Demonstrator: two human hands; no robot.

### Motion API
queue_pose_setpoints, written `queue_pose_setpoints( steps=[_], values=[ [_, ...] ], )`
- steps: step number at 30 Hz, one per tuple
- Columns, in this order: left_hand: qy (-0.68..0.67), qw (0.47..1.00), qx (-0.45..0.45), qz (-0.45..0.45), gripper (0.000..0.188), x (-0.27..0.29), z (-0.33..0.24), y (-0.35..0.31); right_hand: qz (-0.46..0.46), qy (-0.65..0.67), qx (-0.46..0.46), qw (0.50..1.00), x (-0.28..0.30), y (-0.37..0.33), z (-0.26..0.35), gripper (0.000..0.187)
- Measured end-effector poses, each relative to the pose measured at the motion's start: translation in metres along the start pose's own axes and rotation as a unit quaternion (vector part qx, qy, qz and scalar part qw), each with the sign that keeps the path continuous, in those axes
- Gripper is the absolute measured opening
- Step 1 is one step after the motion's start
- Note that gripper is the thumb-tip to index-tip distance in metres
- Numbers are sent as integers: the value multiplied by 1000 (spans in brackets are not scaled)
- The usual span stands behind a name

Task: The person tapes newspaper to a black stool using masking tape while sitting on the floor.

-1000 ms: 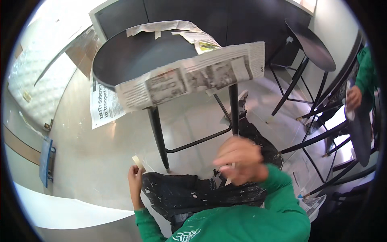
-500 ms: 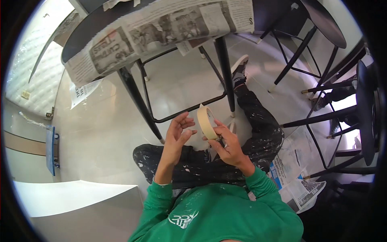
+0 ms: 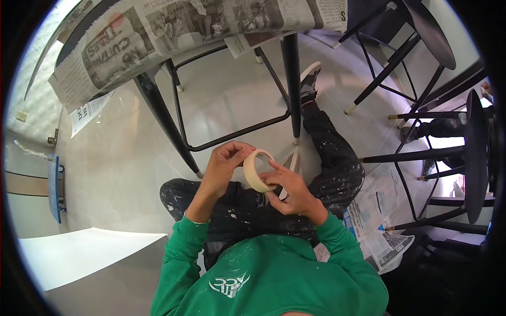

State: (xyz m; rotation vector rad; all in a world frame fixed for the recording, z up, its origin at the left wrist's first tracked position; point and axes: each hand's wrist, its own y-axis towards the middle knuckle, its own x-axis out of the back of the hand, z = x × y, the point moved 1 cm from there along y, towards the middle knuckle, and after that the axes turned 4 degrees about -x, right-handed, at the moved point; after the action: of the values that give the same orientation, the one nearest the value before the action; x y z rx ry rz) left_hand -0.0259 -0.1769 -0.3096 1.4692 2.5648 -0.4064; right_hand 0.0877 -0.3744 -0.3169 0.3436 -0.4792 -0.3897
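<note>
A cream roll of masking tape (image 3: 251,176) is held up between my two hands above my lap. My right hand (image 3: 293,191) grips the roll from its right side, with fingers reaching into the ring and the thumb below. At the roll's upper left edge, my left hand (image 3: 223,164) pinches the tape between thumb and fingers. Any loose tape end is hidden by those fingertips. Just beyond the hands stands a black stool (image 3: 291,79), its top covered with newspaper (image 3: 174,29) that hangs over the near edge.
More dark stools (image 3: 469,158) stand at the right, with another person's leg (image 3: 443,129) behind them. Newspaper sheets (image 3: 377,210) lie on the floor by my right knee. A white-topped block (image 3: 89,253) is at lower left, and a blue wheeled board (image 3: 55,188) stands near the left wall.
My left hand, open beside the roll before, has closed in a pinch on the tape's edge. The roll has shifted left and turned so its ring shows more. The view has moved slightly.
</note>
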Motion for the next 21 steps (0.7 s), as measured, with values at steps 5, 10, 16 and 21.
queue_pose_setpoints(
  steps=[5,10,16,21],
  values=[
    [169,969,-133,-118,13,-18,31,-10,-24,2,-168,985,-15,-3,-15,62],
    [226,929,-249,-155,9,-30,47,-16,16,13,-325,945,-27,1,-32,52],
    [108,962,-216,-129,19,-34,63,-11,-49,123,-325,936,-38,8,-50,23],
    [109,968,-149,-167,42,-25,93,-5,-62,64,-329,940,-48,5,-67,13]
  ],
)
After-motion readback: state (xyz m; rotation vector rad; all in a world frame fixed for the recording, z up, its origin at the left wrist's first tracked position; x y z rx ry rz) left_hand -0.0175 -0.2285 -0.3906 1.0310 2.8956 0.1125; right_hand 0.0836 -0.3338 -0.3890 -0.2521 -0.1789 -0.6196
